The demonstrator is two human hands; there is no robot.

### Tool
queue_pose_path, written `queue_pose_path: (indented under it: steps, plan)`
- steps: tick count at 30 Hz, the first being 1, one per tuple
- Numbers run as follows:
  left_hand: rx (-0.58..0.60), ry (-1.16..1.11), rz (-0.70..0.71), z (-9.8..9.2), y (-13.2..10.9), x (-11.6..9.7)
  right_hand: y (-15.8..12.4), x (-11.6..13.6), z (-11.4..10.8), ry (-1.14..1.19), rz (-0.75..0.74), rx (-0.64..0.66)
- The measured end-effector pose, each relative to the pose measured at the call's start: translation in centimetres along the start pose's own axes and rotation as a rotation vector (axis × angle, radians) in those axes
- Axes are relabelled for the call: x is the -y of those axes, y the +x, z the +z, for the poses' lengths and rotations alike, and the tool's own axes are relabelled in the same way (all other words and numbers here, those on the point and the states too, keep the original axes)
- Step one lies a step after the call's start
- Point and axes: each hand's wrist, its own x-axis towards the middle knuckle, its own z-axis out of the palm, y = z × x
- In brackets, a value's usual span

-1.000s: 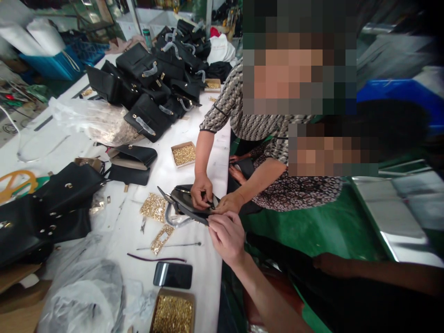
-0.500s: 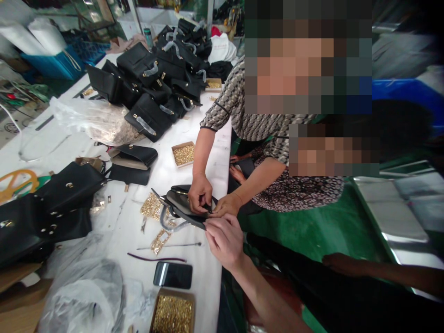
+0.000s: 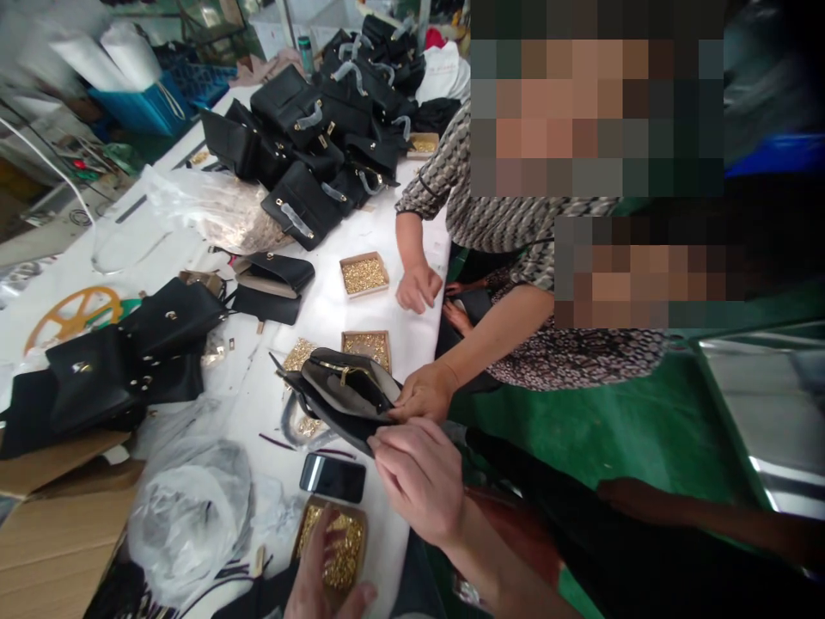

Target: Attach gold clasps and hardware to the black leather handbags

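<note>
A black handbag (image 3: 351,430) with a beige lining lies open-mouthed at the table edge. My right hand (image 3: 422,481) is closed on the bag's near edge. At the same edge a co-worker's hand (image 3: 422,391) grips the bag's side. That person's other hand (image 3: 418,284) is above the table, apart from the bag. My left hand (image 3: 319,567) is open, its fingers over a cardboard box of small gold-coloured metal pieces (image 3: 345,550). A phone (image 3: 332,478) lies between that box and the bag.
A second box of gold pieces (image 3: 364,275) and another box (image 3: 366,342) stand beyond the bag. Many black bags (image 3: 309,120) are piled at the back, more bags (image 3: 129,352) at left. A plastic bag (image 3: 193,516) and a carton (image 3: 64,507) lie at near left.
My left hand has come into view over the near box. The co-worker has taken one hand off the bag and moved it away. The bag's mouth now shows more widely.
</note>
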Motion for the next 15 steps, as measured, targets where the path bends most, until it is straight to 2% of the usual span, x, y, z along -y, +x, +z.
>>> queue_pose_path:
  steps: [2, 4, 8, 12, 15]
  plan:
    - [-0.065, -0.083, 0.029, 0.8, 0.0, 0.2, 0.3, 1.6, -0.5, 0.034, 0.002, 0.0]
    - [-0.096, -0.117, 0.022, 0.9, -0.3, -0.5, 0.5, 3.1, -1.0, 0.065, 0.005, 0.002]
    - [-0.138, -0.155, 0.037, -0.4, -1.2, -3.1, 1.0, 5.5, -1.8, 0.107, -0.013, -0.006]
    - [-0.15, -0.09, 0.066, -0.9, -2.2, -4.8, 1.3, 7.0, -2.3, 0.126, -0.032, -0.019]
    - [-0.272, -0.005, 0.139, -1.6, -3.4, -6.5, 1.0, 7.8, -2.7, 0.135, -0.061, -0.003]
